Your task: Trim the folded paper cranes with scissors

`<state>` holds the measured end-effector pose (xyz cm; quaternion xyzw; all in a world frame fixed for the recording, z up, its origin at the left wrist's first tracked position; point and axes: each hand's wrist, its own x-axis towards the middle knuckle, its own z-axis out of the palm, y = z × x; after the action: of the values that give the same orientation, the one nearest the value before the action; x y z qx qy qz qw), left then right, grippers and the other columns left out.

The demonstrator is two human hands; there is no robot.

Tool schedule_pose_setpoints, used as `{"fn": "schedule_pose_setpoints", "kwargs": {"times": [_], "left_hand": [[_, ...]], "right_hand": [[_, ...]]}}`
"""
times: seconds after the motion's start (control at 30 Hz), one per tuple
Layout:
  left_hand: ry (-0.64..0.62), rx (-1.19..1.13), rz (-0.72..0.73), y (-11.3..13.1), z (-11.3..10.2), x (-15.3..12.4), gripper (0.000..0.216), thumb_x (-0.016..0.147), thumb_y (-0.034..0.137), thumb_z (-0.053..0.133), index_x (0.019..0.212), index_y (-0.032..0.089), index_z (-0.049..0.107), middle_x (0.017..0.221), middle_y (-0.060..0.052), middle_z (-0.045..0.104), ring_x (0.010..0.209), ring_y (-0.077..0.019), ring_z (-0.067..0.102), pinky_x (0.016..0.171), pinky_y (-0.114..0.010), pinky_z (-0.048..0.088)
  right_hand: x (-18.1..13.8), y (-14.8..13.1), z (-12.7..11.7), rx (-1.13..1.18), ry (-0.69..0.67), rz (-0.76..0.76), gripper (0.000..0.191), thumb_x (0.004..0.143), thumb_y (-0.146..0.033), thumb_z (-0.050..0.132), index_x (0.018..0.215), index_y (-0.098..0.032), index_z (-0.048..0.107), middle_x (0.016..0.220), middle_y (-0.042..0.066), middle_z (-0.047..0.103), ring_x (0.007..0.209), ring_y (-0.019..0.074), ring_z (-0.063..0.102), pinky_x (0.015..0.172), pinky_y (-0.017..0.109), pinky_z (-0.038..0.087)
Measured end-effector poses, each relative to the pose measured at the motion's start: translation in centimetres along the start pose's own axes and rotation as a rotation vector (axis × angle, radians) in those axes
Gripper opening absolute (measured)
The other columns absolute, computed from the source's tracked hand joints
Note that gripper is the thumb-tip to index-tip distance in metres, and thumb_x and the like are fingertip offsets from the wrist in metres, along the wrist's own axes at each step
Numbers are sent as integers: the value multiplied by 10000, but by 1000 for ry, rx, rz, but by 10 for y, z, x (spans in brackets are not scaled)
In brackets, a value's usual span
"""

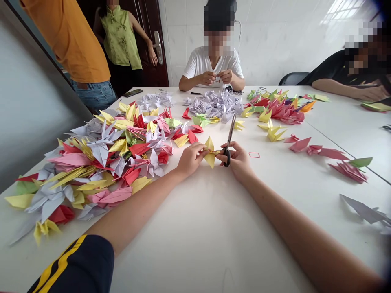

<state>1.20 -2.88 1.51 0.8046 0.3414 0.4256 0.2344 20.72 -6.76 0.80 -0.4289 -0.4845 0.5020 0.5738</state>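
Observation:
Between my hands, above the white table, is a yellow origami crane point(209, 159) with its pointed wings spread up and down. My left hand point(192, 158) pinches its left side between thumb and fingertips. My right hand point(240, 160) has its fingers through the black handles of a pair of scissors point(231, 132), whose blades point up and away from me. The fingertips of the right hand also reach the crane's right end. Left of my forearm spreads a large heap of folded paper cranes point(116, 150) in yellow, red, pink and pale lilac.
A lilac crane pile point(215, 103) and a mixed red, yellow and green pile point(281, 106) lie farther back. Pink pieces point(316, 149) trail to the right. Across the table point(195, 244) a person in white point(215, 61) works with both hands; others stand left and sit right.

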Motion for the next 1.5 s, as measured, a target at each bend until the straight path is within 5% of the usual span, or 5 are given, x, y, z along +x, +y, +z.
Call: {"fn": "schedule_pose_setpoints", "kwargs": {"times": [0.2,0.47,0.6,0.77,1.5], "left_hand": [[30,9,-49,-1,0,1,222,893,330,651,1055,206,740,1084,-93,718,951,-199,639,730,-277,510],[232,-237,-277,-13,1,6,61,797,229,698,801,169,708,809,-36,719,759,-172,657,738,-287,512],[397,-498,-438,-25,-2,10,106,787,249,689,785,165,623,747,-22,689,692,-150,657,679,-267,517],[564,-709,-522,-24,-4,12,147,833,287,647,837,174,553,687,-12,673,592,-118,647,626,-246,526],[571,-719,-562,-17,-5,13,138,773,271,620,848,174,555,649,17,647,550,-90,621,550,-192,457]], "right_hand": [[-3,-2,3,-27,-70,15,575,610,-413,897,1038,-268,541,922,24,769,794,205,720,585,269,538],[-2,-5,-1,-135,63,15,601,620,-526,874,929,-269,427,746,-7,750,469,169,642,372,220,346],[-2,-9,-5,-175,40,7,541,586,-502,900,867,-243,517,703,-7,736,448,125,583,430,243,425],[1,-6,-12,-214,-45,61,482,565,-481,915,812,-206,605,771,73,765,691,230,726,470,255,489],[2,-4,-13,-237,-70,97,436,558,-438,926,811,-183,679,787,97,780,751,266,764,510,265,544]]}}
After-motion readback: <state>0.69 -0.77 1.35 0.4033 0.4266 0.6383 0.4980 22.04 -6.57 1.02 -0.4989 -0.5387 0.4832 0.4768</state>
